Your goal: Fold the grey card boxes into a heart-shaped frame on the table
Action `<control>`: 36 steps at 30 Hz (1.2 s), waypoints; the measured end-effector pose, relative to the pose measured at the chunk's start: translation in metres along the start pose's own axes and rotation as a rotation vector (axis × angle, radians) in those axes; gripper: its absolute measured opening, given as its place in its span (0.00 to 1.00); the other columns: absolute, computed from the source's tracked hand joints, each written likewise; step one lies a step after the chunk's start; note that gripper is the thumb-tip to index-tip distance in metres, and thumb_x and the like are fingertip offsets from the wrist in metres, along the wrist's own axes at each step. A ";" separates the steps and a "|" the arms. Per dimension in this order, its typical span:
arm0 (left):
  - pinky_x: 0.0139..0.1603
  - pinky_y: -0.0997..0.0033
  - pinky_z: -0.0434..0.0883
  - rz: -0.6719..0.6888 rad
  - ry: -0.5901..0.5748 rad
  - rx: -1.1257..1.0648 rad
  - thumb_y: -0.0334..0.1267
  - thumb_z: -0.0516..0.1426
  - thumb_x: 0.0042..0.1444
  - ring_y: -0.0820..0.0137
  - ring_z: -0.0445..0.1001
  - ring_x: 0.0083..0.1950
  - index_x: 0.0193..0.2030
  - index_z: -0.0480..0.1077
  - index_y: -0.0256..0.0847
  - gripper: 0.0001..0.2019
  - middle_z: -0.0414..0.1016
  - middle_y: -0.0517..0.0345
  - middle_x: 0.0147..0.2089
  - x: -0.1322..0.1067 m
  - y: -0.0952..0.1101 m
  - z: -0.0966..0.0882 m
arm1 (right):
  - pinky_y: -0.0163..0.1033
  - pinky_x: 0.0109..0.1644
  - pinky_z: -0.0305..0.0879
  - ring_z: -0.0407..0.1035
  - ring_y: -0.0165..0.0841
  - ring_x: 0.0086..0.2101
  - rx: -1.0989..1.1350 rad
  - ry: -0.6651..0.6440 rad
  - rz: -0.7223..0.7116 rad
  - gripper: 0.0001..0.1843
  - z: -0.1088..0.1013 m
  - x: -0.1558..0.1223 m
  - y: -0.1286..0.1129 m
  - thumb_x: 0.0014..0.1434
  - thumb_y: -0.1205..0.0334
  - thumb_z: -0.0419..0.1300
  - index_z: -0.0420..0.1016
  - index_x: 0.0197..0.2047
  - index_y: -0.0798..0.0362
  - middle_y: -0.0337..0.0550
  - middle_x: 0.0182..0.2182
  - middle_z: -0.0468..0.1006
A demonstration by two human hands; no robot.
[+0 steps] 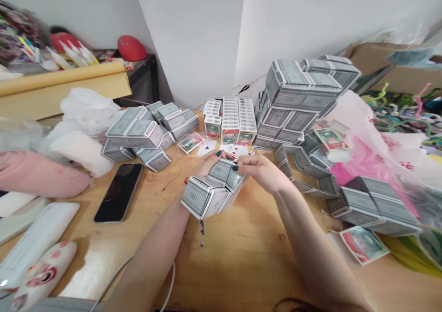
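Observation:
Both of my hands are on a folded structure of grey-backed playing cards [214, 197], held above the wooden table. My left hand [206, 164] grips it from behind, with its fingers partly hidden by the cards. At the upper right edge, my right hand [257, 169] pinches the structure with thumb and fingers. Just beyond the hands, loose face-up playing cards [238, 151] lie on the table, beside a wrapped card deck [191, 142].
A tall stack of card blocks [297, 95] stands back right, with more card blocks [138, 130] at left. Rows of card boxes [229, 118] sit between them. A phone [118, 192], keyboard [37, 238] and patterned mouse [44, 275] lie left. A pink bag [359, 132] is at right.

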State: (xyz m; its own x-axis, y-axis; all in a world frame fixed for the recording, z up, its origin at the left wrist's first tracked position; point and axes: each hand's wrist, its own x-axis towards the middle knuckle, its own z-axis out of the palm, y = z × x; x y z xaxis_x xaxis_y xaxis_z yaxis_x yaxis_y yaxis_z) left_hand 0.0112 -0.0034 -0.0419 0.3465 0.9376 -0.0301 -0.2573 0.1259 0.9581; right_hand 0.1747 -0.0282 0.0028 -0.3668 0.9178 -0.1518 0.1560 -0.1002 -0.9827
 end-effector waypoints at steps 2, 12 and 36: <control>0.37 0.66 0.68 0.008 -0.006 -0.015 0.46 0.56 0.49 0.62 0.73 0.41 0.29 0.71 0.40 0.11 0.76 0.55 0.37 0.000 0.000 0.001 | 0.34 0.29 0.49 0.51 0.27 0.24 0.008 -0.008 0.000 0.12 0.000 0.000 0.001 0.45 0.58 0.57 0.61 0.16 0.53 0.33 0.18 0.56; 0.34 0.72 0.66 -0.021 -0.046 -0.112 0.45 0.56 0.50 0.69 0.72 0.35 0.32 0.71 0.37 0.12 0.75 0.56 0.36 0.002 -0.005 -0.003 | 0.33 0.29 0.49 0.52 0.26 0.24 0.011 0.022 0.011 0.12 -0.001 0.001 0.002 0.45 0.58 0.57 0.61 0.17 0.54 0.33 0.19 0.57; 0.35 0.71 0.63 0.033 -0.027 0.054 0.47 0.56 0.49 0.69 0.67 0.33 0.30 0.69 0.37 0.13 0.72 0.57 0.32 0.023 -0.025 -0.032 | 0.32 0.25 0.47 0.51 0.25 0.21 -0.448 0.338 -0.215 0.12 0.023 -0.001 -0.004 0.50 0.68 0.49 0.51 0.19 0.52 0.32 0.16 0.54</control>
State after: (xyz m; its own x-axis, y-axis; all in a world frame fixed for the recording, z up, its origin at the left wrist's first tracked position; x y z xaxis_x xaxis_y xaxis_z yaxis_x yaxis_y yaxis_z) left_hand -0.0032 0.0258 -0.0757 0.3634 0.9316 0.0085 -0.2203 0.0770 0.9724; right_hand 0.1536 -0.0373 0.0047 -0.1329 0.9782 0.1596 0.5088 0.2055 -0.8360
